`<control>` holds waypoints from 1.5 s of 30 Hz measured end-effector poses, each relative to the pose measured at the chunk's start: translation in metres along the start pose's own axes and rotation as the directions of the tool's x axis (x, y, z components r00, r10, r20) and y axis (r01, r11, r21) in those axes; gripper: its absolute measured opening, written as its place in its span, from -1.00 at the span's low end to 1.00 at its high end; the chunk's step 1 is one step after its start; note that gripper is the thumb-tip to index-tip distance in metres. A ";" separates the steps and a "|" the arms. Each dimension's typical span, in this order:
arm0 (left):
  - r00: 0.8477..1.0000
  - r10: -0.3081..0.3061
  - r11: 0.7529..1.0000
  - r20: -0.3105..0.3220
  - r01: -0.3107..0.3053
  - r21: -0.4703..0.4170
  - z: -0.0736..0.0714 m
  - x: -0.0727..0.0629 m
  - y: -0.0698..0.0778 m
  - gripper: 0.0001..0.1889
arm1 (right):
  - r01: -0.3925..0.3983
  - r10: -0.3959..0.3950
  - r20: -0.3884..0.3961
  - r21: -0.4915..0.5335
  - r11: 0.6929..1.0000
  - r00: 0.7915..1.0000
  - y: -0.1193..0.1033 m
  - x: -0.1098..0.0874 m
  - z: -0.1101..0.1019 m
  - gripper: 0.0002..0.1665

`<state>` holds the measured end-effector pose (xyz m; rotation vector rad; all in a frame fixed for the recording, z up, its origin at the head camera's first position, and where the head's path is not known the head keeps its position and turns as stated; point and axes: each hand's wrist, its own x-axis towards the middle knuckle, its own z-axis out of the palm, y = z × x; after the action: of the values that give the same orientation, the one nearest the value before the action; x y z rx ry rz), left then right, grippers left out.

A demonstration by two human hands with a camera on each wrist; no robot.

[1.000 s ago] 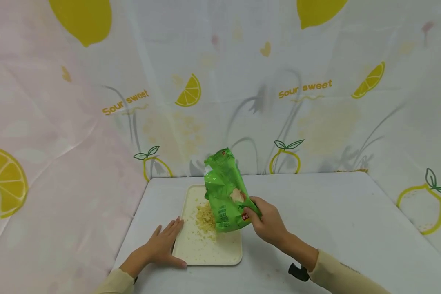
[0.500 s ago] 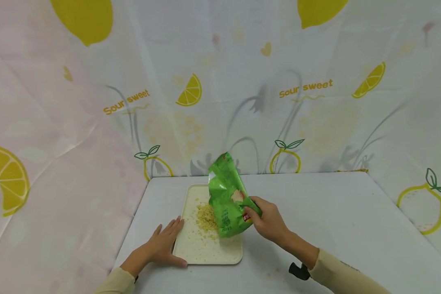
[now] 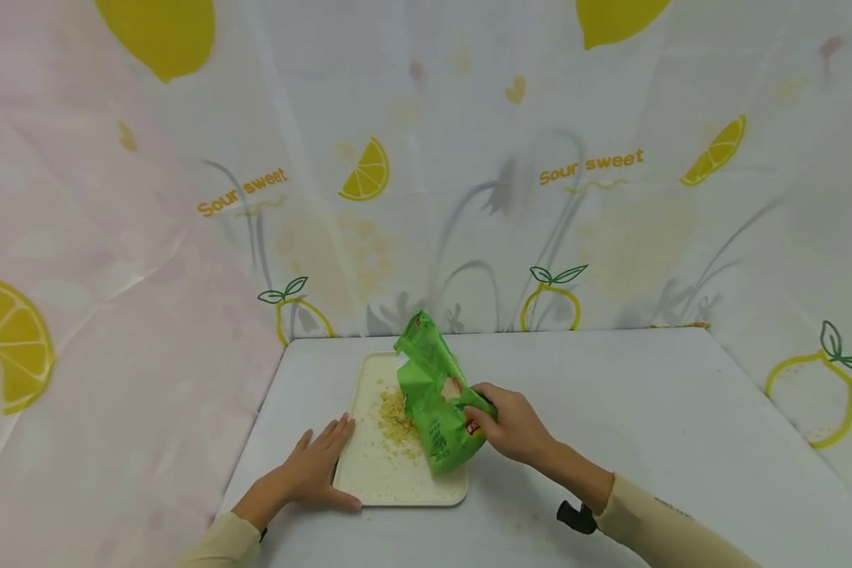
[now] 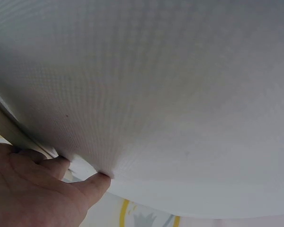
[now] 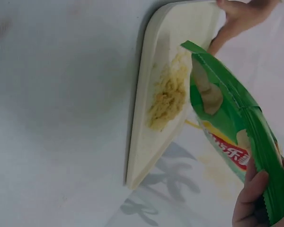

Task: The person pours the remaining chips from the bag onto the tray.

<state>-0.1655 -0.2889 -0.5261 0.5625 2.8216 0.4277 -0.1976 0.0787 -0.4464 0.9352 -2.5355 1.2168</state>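
Note:
My right hand (image 3: 514, 424) grips one end of a green chip bag (image 3: 436, 402), tilted over a cream tray (image 3: 397, 495). In the right wrist view, the thumb and fingers pinch the crimped edge of the bag (image 5: 227, 113). Yellow crumbs (image 3: 396, 418) lie in a heap on the middle of the tray, partly hidden by the bag in the head view. My left hand (image 3: 314, 469) rests with spread fingers along the tray's left edge, its thumb at the near left corner. In the left wrist view, the left hand's fingertips (image 4: 103, 179) touch the white tabletop.
The tray stands on a white table (image 3: 596, 426), left of its middle. A pale curtain (image 3: 454, 173) printed with lemons and words rises right behind the table. Small crumbs are scattered around the heap on the tray.
The bag's lower end has swung down toward the near side of the tray and its top has dropped. The right hand shifted slightly left; the left hand stays put.

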 end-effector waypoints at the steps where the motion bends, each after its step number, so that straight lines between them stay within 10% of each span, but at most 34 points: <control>1: 1.000 -0.002 1.000 0.001 0.002 0.000 0.000 0.000 0.000 0.44 | 0.002 -0.002 0.005 -0.002 1.000 1.000 -0.001 0.001 -0.001 -0.78; 8: 1.000 -0.002 1.000 0.013 0.002 -0.011 0.001 -0.002 0.000 0.44 | -0.009 0.017 -0.124 0.064 0.998 0.992 -0.010 0.009 -0.010 -0.73; 22: 1.000 -0.009 1.000 0.011 0.009 -0.005 0.004 0.000 -0.001 0.46 | 0.028 -0.025 0.062 -0.058 0.998 0.998 -0.001 0.011 -0.014 -0.79; 31: 1.000 -0.011 1.000 0.013 0.011 -0.012 0.003 0.000 -0.001 0.46 | 0.066 -0.065 -0.105 0.000 0.998 0.992 -0.003 0.018 -0.030 -0.74; 38: 1.000 -0.002 1.000 0.010 0.002 -0.015 0.003 0.001 -0.001 0.45 | -0.031 0.028 0.117 0.016 0.999 0.993 0.002 0.011 -0.022 -0.76; 45: 1.000 -0.008 1.000 0.008 0.008 -0.020 0.002 0.001 -0.003 0.45 | 0.012 -0.011 0.096 -0.011 1.000 0.995 0.001 0.013 -0.022 -0.76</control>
<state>-0.1668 -0.2903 -0.5286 0.5472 2.8075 0.4506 -0.2107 0.0895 -0.4274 1.0282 -2.6035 1.1792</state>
